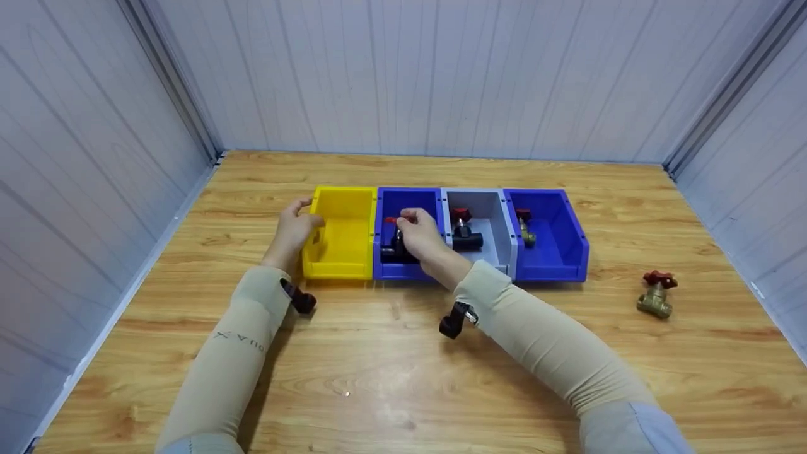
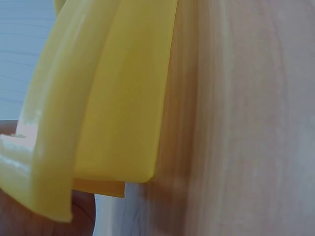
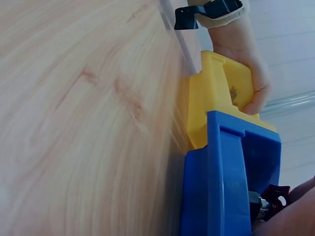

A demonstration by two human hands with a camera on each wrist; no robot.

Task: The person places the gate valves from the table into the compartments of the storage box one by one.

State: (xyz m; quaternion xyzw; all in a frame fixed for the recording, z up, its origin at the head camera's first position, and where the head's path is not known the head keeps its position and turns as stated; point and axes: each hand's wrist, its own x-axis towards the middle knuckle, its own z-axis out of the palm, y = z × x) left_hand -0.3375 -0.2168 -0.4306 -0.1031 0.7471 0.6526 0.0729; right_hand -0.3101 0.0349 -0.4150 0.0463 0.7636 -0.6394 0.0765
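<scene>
My left hand (image 1: 293, 232) grips the left wall of a yellow plastic bin (image 1: 339, 270), thumb over the inside and fingers outside. In the left wrist view the bin's yellow side (image 2: 123, 98) hides most of that hand. My right hand (image 1: 427, 241) reaches into the blue bin (image 1: 401, 272) beside the yellow one. Its fingertips pinch the red handle (image 3: 275, 195) of a black valve (image 1: 392, 252), which lies low inside that bin. The hand covers part of the valve in the head view.
Right of these, a grey bin (image 1: 508, 252) holds a black valve (image 1: 468, 239) with a red handle. Another blue bin (image 1: 555, 273) at the row's end holds a brass valve (image 1: 527, 234). A second brass valve (image 1: 656, 299) lies on the wooden table (image 1: 378, 391) at right. White panels (image 1: 403, 75) stand behind.
</scene>
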